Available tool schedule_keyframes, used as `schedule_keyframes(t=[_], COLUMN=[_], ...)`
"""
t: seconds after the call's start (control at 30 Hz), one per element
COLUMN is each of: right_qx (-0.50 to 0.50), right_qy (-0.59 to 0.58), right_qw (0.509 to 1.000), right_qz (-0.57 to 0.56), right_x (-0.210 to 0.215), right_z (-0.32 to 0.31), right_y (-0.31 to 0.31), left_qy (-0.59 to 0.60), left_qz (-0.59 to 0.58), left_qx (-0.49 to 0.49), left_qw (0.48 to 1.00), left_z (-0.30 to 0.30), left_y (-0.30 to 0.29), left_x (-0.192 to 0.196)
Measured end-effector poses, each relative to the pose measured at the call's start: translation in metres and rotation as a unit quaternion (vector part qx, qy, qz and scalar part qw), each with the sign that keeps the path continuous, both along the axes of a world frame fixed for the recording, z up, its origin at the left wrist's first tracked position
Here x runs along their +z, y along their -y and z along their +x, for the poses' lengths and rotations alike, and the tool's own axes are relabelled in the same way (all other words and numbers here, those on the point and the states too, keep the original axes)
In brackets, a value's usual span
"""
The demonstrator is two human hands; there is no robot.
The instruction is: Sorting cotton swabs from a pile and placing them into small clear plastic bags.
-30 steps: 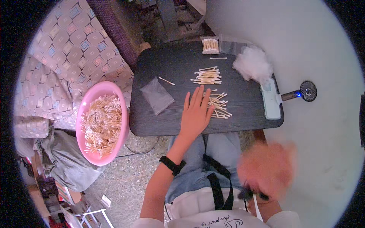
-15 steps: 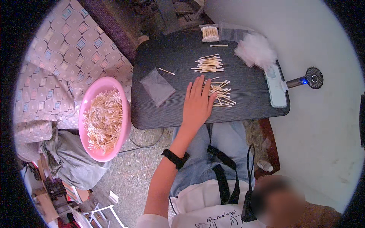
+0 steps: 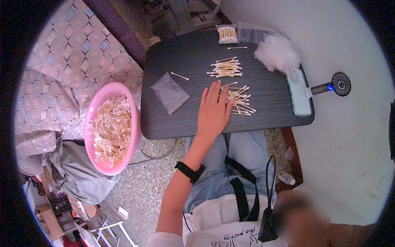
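Observation:
My left hand lies palm down on the dark table, fingers stretched out and holding nothing. It rests against the left side of a loose, crisscrossed pile of cotton swabs, partly covering it. A neater heap of cotton swabs lies just beyond. Left of the hand is a flat clear plastic bag, with a single cotton swab beside it. Another single swab lies farther back, near a filled bag of swabs. At the lower right my right arm ends in a blurred patch that hides the hand's fingers.
A pink basin heaped with cotton swabs stands left of the table. Clear bags are bunched at the far right. A pale phone-like slab and a small black fan sit at the right edge, beside the wall.
The view has shifted very slightly. My left hand stays flat by the loose swabs, and the swabs keep their places.

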State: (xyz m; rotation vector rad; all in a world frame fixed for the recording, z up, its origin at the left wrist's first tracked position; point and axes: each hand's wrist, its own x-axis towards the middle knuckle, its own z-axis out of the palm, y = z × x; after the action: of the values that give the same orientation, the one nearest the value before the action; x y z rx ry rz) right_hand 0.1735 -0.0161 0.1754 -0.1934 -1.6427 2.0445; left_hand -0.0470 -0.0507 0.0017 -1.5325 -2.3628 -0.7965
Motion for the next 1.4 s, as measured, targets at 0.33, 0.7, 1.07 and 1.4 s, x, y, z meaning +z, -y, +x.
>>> schedule_keyframes(t=[0.33, 0.7, 1.07, 1.4], right_qx=[0.03, -0.145, -0.165, -0.211], right_qy=[-0.014, 0.142, 0.161, 0.208], right_qw=[0.999, 0.87, 0.848, 0.819], right_qz=[0.019, 0.449, 0.476, 0.491], right_x=[0.005, -0.124, -0.144, -0.155], right_z=[-0.013, -0.1, -0.107, -0.115], right_y=[-0.028, -0.077, -0.073, -0.077], left_qy=[0.03, 0.108, 0.061, 0.065], left_qz=[0.024, 0.048, 0.04, 0.034], left_qx=[-0.009, -0.06, -0.054, -0.045], left_qw=[0.999, 0.991, 0.996, 0.996], left_z=[0.003, -0.006, -0.006, -0.005], left_y=[-0.005, 0.001, 0.002, 0.001], left_x=[0.004, 0.003, 0.0, 0.003])
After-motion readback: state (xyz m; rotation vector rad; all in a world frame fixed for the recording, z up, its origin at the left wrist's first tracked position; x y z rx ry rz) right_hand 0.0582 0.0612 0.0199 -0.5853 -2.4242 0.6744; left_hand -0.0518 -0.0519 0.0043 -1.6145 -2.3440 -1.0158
